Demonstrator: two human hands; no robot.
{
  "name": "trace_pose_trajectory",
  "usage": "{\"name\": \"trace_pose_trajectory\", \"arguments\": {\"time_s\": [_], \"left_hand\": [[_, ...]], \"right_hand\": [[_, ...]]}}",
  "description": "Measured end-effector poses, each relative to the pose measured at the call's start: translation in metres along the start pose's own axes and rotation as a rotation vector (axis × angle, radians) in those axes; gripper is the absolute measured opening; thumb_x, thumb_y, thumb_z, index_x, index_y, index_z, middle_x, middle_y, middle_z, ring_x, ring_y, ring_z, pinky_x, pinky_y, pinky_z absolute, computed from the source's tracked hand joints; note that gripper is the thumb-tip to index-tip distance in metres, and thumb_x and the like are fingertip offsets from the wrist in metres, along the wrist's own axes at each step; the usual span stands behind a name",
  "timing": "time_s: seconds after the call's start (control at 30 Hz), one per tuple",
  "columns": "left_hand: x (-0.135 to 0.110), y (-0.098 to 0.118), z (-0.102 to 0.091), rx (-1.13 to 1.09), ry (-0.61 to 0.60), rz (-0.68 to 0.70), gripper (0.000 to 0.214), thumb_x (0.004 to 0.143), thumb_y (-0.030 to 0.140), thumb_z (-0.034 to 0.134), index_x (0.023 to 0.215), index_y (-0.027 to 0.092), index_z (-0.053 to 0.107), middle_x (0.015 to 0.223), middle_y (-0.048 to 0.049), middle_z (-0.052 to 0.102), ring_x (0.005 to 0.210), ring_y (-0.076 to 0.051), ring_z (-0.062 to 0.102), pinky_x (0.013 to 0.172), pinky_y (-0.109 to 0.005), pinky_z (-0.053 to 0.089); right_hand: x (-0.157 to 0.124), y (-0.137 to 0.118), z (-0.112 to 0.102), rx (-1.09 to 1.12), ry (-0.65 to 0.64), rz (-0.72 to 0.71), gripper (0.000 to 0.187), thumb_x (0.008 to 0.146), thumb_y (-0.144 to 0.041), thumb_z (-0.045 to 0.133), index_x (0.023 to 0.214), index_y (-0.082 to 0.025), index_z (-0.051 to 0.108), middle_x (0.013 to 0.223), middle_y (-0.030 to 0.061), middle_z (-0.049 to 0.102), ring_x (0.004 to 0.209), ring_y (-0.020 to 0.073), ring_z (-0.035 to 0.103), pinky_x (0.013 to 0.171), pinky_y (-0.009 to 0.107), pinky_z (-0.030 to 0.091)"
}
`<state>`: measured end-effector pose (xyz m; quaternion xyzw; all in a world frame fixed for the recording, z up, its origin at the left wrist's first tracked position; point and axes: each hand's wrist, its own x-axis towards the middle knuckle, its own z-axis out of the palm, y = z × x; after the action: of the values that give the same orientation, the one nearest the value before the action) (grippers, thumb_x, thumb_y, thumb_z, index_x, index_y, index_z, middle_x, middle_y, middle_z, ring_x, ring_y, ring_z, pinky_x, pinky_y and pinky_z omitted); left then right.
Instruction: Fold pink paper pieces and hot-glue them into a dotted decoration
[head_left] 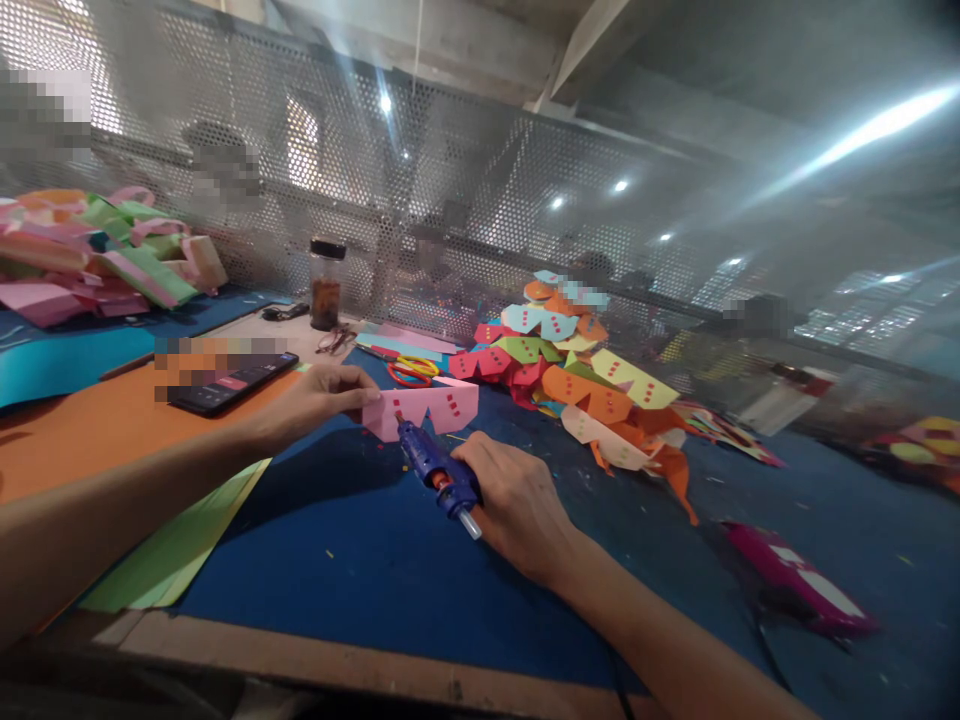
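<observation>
My left hand (322, 398) pinches the left end of a pink folded paper piece (442, 405) with zigzag cut-outs and small red marks. It holds the piece just above the blue sheet (352, 540). My right hand (517, 505) is wrapped round a blue glue gun (431, 462). The gun's nozzle touches the lower edge of the pink piece. A clear glue stick pokes out of the gun's back end.
A heap of finished coloured paper pieces (585, 375) lies behind and to the right. A phone (232, 382) rests on an orange sheet (82, 430) at left. A jar (326, 285) and scissors (411, 370) stand near the mesh wall. A green sheet (180, 545) lies at front left.
</observation>
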<state>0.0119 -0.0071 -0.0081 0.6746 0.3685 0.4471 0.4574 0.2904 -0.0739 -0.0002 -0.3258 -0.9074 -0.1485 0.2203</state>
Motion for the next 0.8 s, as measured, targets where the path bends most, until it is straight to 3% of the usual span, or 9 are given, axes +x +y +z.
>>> {"name": "trace_pose_trajectory", "arguments": {"time_s": [0.17,0.8], "left_hand": [[0.0005,0.0010,-0.0007,-0.014,0.014,-0.011,0.019,0.084,0.036,0.071,0.077,0.018,0.070,0.070,-0.0003,0.069,0.064,-0.013,0.060,0.063,-0.027,0.046],[0.0030,0.0048,-0.0023,-0.027,0.057,-0.023,0.021,0.079,0.037,0.073,0.076,0.016,0.072,0.071,-0.0027,0.069,0.069,-0.015,0.062,0.070,-0.029,0.048]], "right_hand": [[0.0011,-0.0011,-0.0022,0.017,0.004,-0.001,0.008,0.089,-0.017,0.052,0.096,-0.018,0.056,0.086,0.0062,0.063,0.076,0.0210,0.058,0.065,0.031,0.040],[-0.0002,-0.0001,-0.0019,0.017,-0.001,0.024,0.005,0.087,-0.017,0.052,0.092,-0.018,0.054,0.083,0.0052,0.062,0.073,0.0206,0.057,0.063,0.031,0.037]]}}
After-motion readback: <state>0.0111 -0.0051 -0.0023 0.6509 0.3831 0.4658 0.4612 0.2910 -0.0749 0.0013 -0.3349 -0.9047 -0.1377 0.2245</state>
